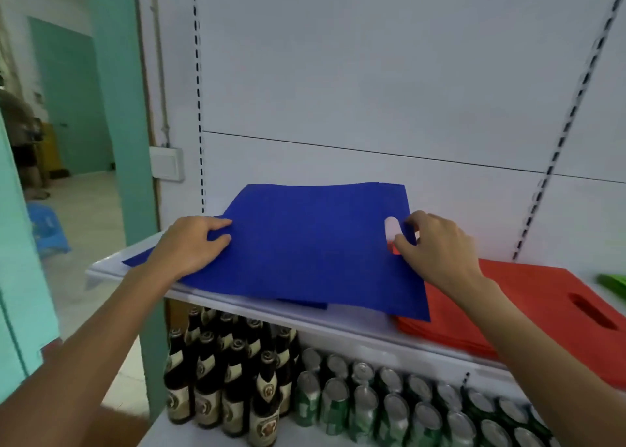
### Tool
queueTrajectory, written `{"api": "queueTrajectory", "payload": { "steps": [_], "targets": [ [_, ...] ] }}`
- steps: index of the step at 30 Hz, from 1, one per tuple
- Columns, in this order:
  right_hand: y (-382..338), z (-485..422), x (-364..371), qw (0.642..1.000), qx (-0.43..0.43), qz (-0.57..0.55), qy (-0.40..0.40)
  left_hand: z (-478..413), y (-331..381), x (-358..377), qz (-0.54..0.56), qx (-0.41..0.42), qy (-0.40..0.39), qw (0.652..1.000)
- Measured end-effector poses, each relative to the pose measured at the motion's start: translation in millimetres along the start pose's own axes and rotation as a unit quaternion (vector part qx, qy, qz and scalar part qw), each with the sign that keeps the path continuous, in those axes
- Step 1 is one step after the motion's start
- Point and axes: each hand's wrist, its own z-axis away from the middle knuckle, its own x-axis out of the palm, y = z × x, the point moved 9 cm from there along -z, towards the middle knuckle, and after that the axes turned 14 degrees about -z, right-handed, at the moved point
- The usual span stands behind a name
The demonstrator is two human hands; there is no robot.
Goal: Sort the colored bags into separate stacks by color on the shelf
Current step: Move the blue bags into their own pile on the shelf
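Head view, looking down at a white shop shelf (pixel 338 323). Nearest, on the lower level, brown bottles (pixel 237 372) stand beside rows of green cans (pixel 389 402). Two bare forearms reach up from the bottom corners. The left hand (pixel 189 246) pinches the left edge of a blue bag (pixel 315 243), fingers curled on top. The right hand (pixel 437 246) grips the same bag at its handle hole, fingers wrapped round the strip beside it. The bag is spread flat, over more blue bags (pixel 135 260) on the upper shelf. Just right lies a red stack (pixel 542 297). A green bag (pixel 613 284) shows at the far right edge. Behind stands a white back panel (pixel 372 74).
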Motion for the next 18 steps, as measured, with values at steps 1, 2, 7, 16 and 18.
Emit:
{"api": "queueTrajectory", "payload": {
  "steps": [1, 2, 7, 16, 18],
  "targets": [
    [-12, -1, 8, 1.000, 0.002, 0.009, -0.004, -4, -12, -2, 0.002, -0.002, -0.005, 1.000],
    [-23, -1, 16, 1.000, 0.003, 0.016, -0.007, -7, -23, -3, 0.005, -0.003, -0.009, 1.000],
    [-57, 3, 51, 0.998, 0.020, 0.032, -0.040, -11, -65, 5, 0.012, -0.003, -0.040, 0.999],
    [-84, 9, 124, 0.992, 0.078, 0.055, -0.085, -38, -114, 29, -0.050, 0.037, -0.092, 0.994],
    [-79, 14, 129, 0.991, 0.099, 0.052, -0.078, -37, -117, 38, -0.072, 0.040, -0.094, 0.992]
  ]
}}
